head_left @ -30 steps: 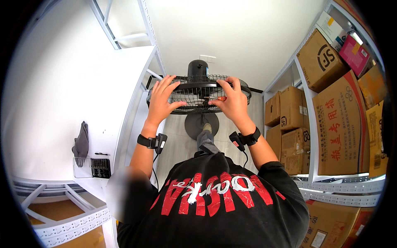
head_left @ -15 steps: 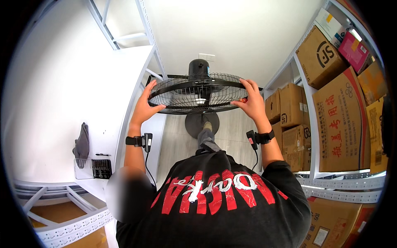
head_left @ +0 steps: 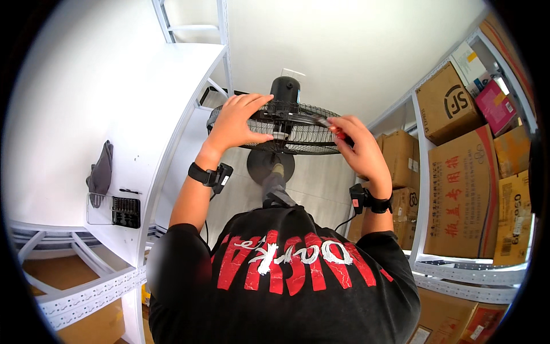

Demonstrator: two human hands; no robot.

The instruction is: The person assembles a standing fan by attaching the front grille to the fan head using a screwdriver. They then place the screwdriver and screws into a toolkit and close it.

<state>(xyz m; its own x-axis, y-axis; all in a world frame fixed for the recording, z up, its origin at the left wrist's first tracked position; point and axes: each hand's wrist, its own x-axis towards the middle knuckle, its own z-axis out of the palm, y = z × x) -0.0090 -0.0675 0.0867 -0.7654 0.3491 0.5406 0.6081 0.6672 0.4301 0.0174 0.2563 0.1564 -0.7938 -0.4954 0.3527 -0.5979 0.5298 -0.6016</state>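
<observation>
A black pedestal fan stands before me, its wire guard (head_left: 298,143) seen edge-on, with the motor housing (head_left: 285,90) behind and the round base (head_left: 258,166) on the floor. My left hand (head_left: 232,123) spans the guard's top left, thumb at the front and fingers over the back, gripping it. At the guard's right side, my right hand (head_left: 362,143) is closed round a red-handled screwdriver (head_left: 339,133). Its slightly blurred metal shaft points left toward the rim band. Whether the tip touches the band I cannot tell.
On the white table (head_left: 166,86) at left lie a grey cloth (head_left: 101,172), a black pen (head_left: 130,191) and a bit set (head_left: 126,212) in an open case. Shelving with cardboard boxes (head_left: 461,195) stands at right. My foot rests by the fan base.
My left hand has moved right and up, from the guard's left edge to nearer its middle. The screwdriver in my right hand now shows its shaft, pointing left. The view has shifted slightly.
</observation>
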